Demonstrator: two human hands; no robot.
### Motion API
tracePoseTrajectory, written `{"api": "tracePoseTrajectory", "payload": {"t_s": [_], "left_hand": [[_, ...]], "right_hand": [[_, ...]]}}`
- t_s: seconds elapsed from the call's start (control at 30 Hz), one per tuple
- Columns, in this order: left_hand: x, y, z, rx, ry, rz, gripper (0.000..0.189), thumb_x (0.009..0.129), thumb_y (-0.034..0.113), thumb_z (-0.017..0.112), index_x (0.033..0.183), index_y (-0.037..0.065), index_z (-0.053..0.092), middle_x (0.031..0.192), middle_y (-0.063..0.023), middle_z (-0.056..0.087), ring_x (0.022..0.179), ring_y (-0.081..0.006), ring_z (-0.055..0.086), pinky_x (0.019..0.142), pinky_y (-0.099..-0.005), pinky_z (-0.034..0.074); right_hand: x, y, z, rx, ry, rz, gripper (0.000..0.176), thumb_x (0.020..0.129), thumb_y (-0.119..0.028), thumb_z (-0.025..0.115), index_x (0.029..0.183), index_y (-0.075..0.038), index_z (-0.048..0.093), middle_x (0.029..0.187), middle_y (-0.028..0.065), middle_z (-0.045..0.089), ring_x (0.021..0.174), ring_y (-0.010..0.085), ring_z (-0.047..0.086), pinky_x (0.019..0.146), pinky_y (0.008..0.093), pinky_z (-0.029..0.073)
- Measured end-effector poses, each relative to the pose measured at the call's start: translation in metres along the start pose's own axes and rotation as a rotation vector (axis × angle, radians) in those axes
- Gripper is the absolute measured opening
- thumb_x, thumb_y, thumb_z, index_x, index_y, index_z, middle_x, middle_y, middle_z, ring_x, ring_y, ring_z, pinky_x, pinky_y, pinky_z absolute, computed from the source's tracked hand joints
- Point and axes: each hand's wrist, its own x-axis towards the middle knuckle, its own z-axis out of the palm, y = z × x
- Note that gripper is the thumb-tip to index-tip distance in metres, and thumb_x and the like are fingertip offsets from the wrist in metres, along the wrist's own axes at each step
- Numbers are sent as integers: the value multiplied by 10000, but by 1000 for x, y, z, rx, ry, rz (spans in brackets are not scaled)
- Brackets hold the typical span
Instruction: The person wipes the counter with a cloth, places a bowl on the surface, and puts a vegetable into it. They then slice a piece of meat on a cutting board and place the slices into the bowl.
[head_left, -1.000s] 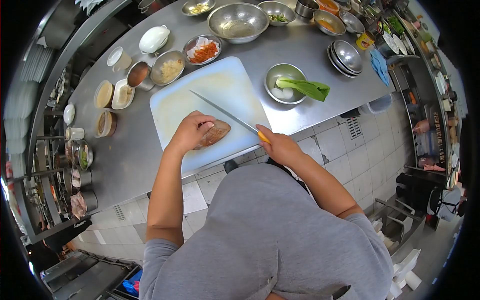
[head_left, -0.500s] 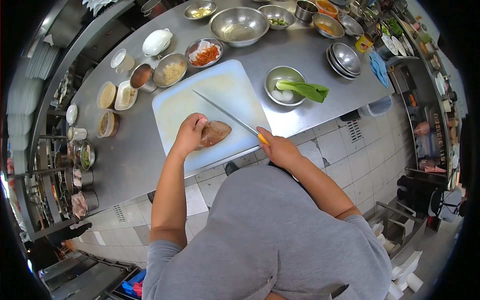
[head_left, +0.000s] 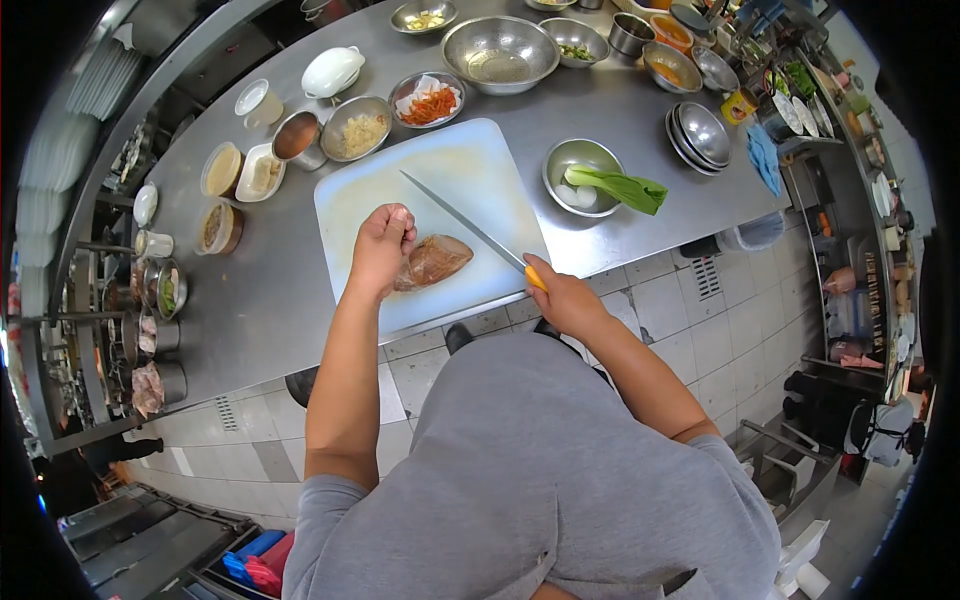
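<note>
My right hand (head_left: 565,298) is wrapped round the yellow handle of a long knife (head_left: 460,218). Its blade points up and left over a pale cutting board (head_left: 480,160). A brown piece of meat (head_left: 436,262) lies on the lower part of the board. Just left of the meat is my left hand (head_left: 382,248), its fingers curled together; whether anything small is between them is hidden. To the right of the board stands a steel bowl (head_left: 560,158) with white pieces and a green leafy stalk (head_left: 625,188).
Behind the board are bowls of shredded orange food (head_left: 430,104) and chopped pale food (head_left: 360,134), plus a large steel bowl (head_left: 500,60). Tubs (head_left: 218,228) line the left side. Stacked bowls (head_left: 700,135) and a blue cloth (head_left: 763,160) lie right.
The view has shifted slightly, moving the table's things in the frame. My left hand has lifted a little away from the meat. My right hand still grips the knife.
</note>
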Motion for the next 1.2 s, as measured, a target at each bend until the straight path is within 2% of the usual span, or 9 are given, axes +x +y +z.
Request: {"api": "tracePoseTrajectory", "payload": {"t_s": [0.2,0.27,0.3,0.37,0.43,0.5,0.6,0.8,1.2], "left_hand": [[-77,59,-32,365,-439,-8,102,1025,132,712,981,40,707,942,-69,738,925,-176,680,834,-312,555],[-100,60,-43,1037,-568,-18,89,911,77,781,962,28,728,1067,-138,777,1065,-301,717,968,-378,563],[-107,52,-45,1042,-575,-18,89,911,77,781,962,28,728,1067,-138,777,1065,-301,717,968,-378,563],[-112,23,-42,1278,-293,278,147,862,58,781,1000,28,740,1155,-158,762,1148,-383,677,1026,-434,533],[-93,5,-17,1086,-359,276,216,871,54,780,1084,37,747,1227,-146,745,1194,-358,652,997,-458,534],[-80,-28,13,972,0,624,309,891,81,767,1197,65,727,1268,-123,731,1205,-330,646,993,-469,492],[-49,-66,32,1145,326,768,337,944,154,725,1275,99,699,1274,-92,721,1197,-285,650,1019,-462,425],[-9,-60,13,1218,247,666,286,1011,226,646,1283,149,685,1315,-59,690,1206,-263,641,1028,-463,396],[1,-72,7,1132,160,838,172,919,170,754,1088,144,760,1111,-60,678,1027,-285,659,865,-443,495]], "right_hand": [[-1,0,3,17,11,11,551,1101,-322,565,1614,-214,394,1038,298,747,976,492,722,871,588,560],[-1,0,6,37,24,2,557,1098,-315,570,1615,-208,390,1040,299,747,978,492,723,872,587,561],[-2,1,7,52,34,-8,564,1095,-308,575,1615,-201,386,1042,300,746,979,491,723,873,587,561],[-4,-3,5,42,28,1,567,1093,-297,577,1618,-200,385,1033,300,746,964,491,723,869,584,563],[-3,-7,1,28,23,4,570,1091,-286,579,1620,-199,383,1024,300,746,948,490,723,866,581,564],[-4,-9,0,-55,30,-23,615,1093,-270,573,1662,-224,342,998,277,744,930,463,724,854,568,569],[-13,-20,-10,-103,22,-38,665,1100,-263,556,1704,-306,280,1010,245,727,920,429,722,851,548,574],[-27,-32,-11,-146,-56,4,683,1110,-255,533,1704,-438,251,1069,227,699,933,409,721,858,526,582],[-93,-72,-71,-240,-220,182,695,1088,-185,564,1686,-443,321,1113,169,688,828,338,723,751,455,604]]}}
